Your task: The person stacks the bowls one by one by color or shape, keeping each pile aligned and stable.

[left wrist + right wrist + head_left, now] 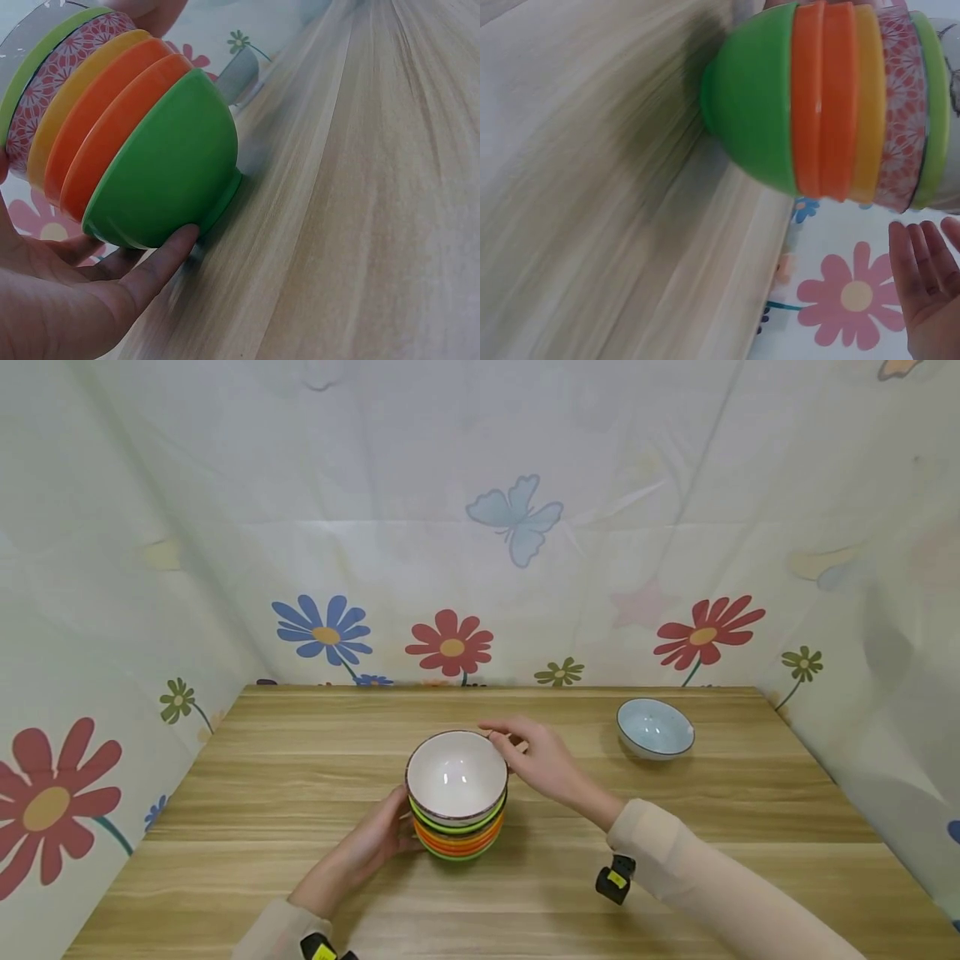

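Note:
A stack of bowls stands upright on the table, topped by a white bowl [456, 774] with a dark rim. Beneath it come a light green rim, a red-and-white flower-patterned bowl [904, 109], a yellow bowl [868, 105], two orange bowls [837, 101] and a green bowl [172, 161] at the bottom. My left hand [375, 839] holds the stack's left side, one finger low against the green bowl. At the white bowl's right rim is my right hand [543, 760], thumb and forefinger close to the edge. Its other fingers extend straight, apart from the stack in the right wrist view.
A light blue bowl [656, 727] with a dark rim sits alone at the back right of the wooden table [315, 752]. A flower-printed cloth [375, 560] rises behind the table and along both sides.

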Tool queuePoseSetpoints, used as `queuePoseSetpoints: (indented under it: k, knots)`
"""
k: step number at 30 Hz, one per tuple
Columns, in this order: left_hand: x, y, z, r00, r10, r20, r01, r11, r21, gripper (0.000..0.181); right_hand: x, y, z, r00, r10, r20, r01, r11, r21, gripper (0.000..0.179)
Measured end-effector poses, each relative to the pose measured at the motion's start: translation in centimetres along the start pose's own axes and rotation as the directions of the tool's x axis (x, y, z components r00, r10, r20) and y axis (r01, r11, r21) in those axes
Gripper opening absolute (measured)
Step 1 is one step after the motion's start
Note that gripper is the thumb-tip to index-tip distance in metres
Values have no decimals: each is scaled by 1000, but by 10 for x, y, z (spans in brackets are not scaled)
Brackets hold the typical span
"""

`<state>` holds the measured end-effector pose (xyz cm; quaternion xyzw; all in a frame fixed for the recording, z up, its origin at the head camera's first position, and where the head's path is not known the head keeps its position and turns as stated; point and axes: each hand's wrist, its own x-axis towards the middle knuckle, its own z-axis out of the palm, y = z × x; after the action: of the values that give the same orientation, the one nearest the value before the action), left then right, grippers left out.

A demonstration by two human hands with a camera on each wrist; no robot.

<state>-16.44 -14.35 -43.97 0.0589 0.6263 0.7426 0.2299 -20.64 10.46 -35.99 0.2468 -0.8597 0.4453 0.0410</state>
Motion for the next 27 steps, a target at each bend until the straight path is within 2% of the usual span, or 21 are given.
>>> queuePoseSetpoints:
  k: [7, 11, 14, 18, 22, 27]
  knots:
    - [-1, -1, 0, 1000, 2, 3, -2, 1000, -3, 68, -8, 19, -2, 984, -168, -59, 160, 981, -113, 24]
    - [-1, -1, 0, 1000, 2, 5, -2, 1000, 3, 69, -13, 33, -6, 964, -261, -56, 244, 947, -212, 26]
    - [-1, 0, 0, 1000, 0, 4, 0, 1000, 6, 69, -16, 45, -11, 940, -341, -27, 315, 893, -321, 29]
    - [-1, 0, 0, 1000, -4, 2, 4, 1000, 9, 70, -20, 61, -21, 897, -439, 56, 414, 788, -456, 32]
    - [-1, 0, 0, 1000, -5, 1, 5, 1000, 13, 70, -24, 74, -34, 884, -455, 109, 435, 712, -550, 33]
    - [-1, 0, 0, 1000, -7, 2, 7, 1000, 8, 71, -25, 89, -51, 896, -436, 88, 390, 675, -627, 38]
